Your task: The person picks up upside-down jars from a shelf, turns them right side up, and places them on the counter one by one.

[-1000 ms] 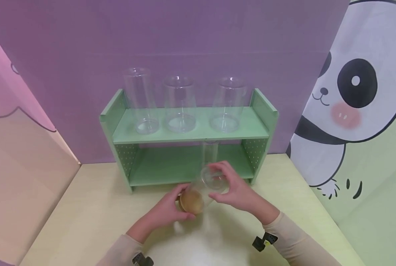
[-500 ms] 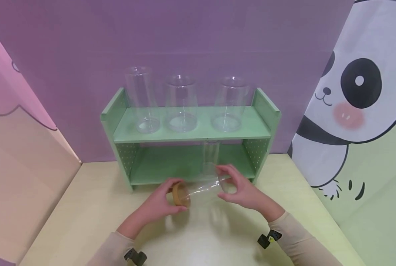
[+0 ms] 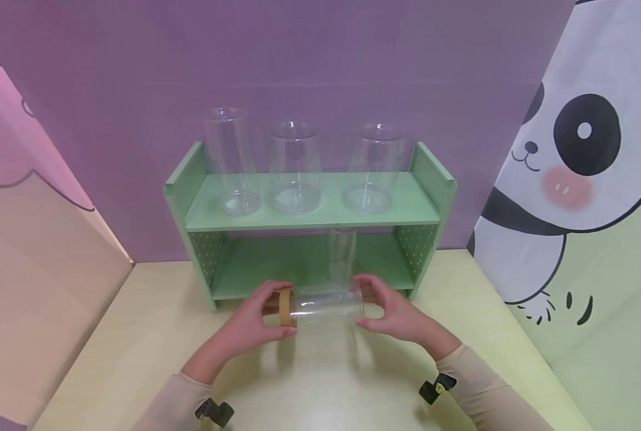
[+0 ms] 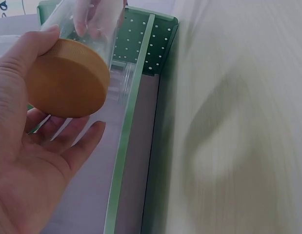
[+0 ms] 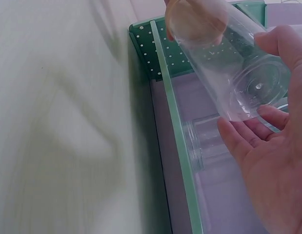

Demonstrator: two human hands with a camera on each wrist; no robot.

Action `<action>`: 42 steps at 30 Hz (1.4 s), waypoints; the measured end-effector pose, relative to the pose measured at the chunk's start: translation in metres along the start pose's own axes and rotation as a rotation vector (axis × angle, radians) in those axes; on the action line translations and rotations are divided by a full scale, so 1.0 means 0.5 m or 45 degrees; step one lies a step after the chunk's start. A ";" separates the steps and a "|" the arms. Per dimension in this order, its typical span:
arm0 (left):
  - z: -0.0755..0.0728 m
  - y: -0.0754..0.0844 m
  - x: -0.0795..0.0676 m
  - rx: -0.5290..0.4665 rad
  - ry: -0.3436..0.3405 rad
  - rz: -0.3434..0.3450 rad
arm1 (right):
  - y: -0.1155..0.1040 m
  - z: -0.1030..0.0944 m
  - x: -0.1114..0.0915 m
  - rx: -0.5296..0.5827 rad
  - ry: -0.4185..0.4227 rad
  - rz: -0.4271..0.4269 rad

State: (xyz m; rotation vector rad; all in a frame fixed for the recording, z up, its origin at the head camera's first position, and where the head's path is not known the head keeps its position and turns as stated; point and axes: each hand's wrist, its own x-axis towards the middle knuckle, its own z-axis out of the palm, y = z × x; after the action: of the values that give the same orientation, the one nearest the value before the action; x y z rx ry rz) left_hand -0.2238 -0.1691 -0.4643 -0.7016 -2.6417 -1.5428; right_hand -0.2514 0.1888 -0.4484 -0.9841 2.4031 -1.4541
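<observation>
A clear jar [image 3: 328,306] lies level in the air above the table, held between both hands. Its orange-brown screw lid [image 3: 286,307] faces left. My left hand [image 3: 247,320] grips the lid, thumb on one side and fingers on the other, as the left wrist view shows on the lid [image 4: 68,80]. At the other end my right hand [image 3: 392,310] holds the jar's base [image 5: 260,87] between thumb and fingertips. The jar looks see-through, with nothing visible inside.
Behind the hands stands a green two-tier shelf [image 3: 309,225]. On its top tier are a tall clear jar [image 3: 233,161] and two wider ones, a middle jar [image 3: 295,167] and a right jar [image 3: 373,169]. A narrow clear jar [image 3: 343,254] stands on the lower tier.
The jar has turned from slanting, its lid low and toward me, to nearly level with the lid facing left. My left hand has moved left with the lid; my right hand shifted slightly right.
</observation>
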 end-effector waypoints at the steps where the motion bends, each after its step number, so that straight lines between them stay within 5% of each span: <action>1: -0.001 0.000 0.000 -0.019 0.004 0.006 | -0.001 0.000 -0.001 0.003 -0.002 0.013; 9: -0.007 0.010 0.002 -0.196 0.086 0.049 | 0.014 0.015 0.002 -0.007 -0.025 0.027; 25: -0.003 0.047 0.021 -0.210 0.205 0.141 | 0.043 0.087 0.016 0.088 -0.066 0.096; 42: 0.033 0.085 0.042 -0.361 0.064 0.198 | 0.048 0.143 0.038 0.075 -0.137 0.028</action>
State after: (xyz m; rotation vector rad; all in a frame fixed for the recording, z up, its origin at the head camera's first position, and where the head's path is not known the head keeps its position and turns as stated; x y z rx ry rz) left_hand -0.2233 -0.1301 -0.4331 -0.8437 -2.2942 -1.8797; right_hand -0.2441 0.1325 -0.5016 -0.9929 2.2759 -1.4178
